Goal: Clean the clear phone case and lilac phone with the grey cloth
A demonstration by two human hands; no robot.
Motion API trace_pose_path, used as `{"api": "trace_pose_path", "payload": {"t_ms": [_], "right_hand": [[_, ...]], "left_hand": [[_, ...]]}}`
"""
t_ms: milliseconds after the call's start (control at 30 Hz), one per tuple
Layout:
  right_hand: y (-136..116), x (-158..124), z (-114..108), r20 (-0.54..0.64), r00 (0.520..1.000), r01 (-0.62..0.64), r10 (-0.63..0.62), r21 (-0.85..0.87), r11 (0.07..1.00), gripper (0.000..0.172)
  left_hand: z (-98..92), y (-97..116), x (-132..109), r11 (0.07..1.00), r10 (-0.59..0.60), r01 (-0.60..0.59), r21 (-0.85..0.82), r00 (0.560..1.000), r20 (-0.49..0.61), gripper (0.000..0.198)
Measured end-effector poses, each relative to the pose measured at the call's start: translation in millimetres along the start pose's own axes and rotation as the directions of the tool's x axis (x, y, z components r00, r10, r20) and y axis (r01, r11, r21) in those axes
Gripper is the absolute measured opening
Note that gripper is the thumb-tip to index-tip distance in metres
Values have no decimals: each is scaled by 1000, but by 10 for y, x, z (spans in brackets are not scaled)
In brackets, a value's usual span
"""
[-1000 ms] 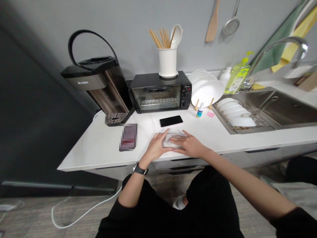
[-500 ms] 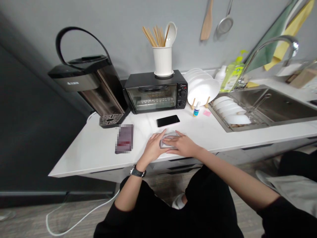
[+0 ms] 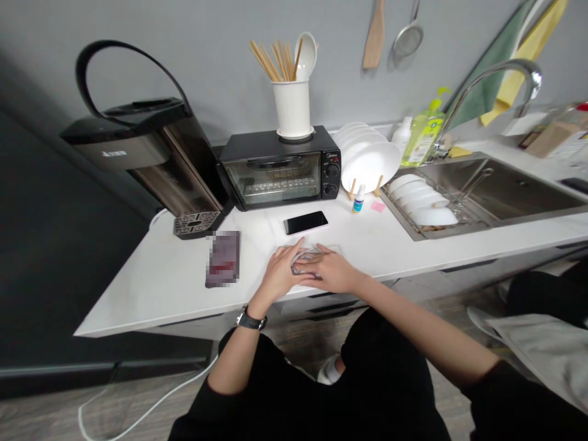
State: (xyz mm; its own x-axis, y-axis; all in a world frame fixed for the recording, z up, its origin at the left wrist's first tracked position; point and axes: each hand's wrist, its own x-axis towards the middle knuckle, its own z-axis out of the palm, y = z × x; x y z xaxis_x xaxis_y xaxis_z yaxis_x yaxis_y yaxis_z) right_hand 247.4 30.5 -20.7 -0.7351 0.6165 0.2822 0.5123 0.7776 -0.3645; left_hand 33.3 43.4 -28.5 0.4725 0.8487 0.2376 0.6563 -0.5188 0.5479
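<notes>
At the front of the white counter lies a coiled pale cable (image 3: 310, 252), with what looks like clear plastic around it; my hands cover much of it. My left hand (image 3: 281, 269) curves round its left side, thumb and fingers against the coil. From the right, my right hand (image 3: 334, 271) presses its fingers over the top and front of the coil. Just behind them rests a black-screened phone (image 3: 305, 223). A purple item (image 3: 224, 260), partly blurred out, lies to the left of my left hand.
Behind the phone stands a toaster oven (image 3: 280, 174), with a water dispenser (image 3: 184, 159) at its left. A small spray bottle (image 3: 358, 201), racked plates (image 3: 371, 166) and a sink (image 3: 500, 184) holding bowls are to the right. Another person's clothing (image 3: 542, 343) shows at far right.
The whole view has shifted slightly, so things sit a little further left. Both hands stay on the coil, and more of its loops and the clear plastic at its right show now.
</notes>
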Motion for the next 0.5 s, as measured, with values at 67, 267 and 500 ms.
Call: {"api": "trace_pose_path", "payload": {"t_ms": [67,267,500], "right_hand": [[71,25,-9,2,1000,8,-8,-55,998,53],[217,-603,-286,-61,989,-145,136,-170,975,43],[3,-269,-160,-6,1000,10,-10,20,1000,39]], "left_hand": [[0,-14,-10,1000,4,-4,3,1000,-2,103],[-7,26,13,999,-37,37,25,999,8,106],[-21,54,28,999,-18,18,34,1000,15,101]]}}
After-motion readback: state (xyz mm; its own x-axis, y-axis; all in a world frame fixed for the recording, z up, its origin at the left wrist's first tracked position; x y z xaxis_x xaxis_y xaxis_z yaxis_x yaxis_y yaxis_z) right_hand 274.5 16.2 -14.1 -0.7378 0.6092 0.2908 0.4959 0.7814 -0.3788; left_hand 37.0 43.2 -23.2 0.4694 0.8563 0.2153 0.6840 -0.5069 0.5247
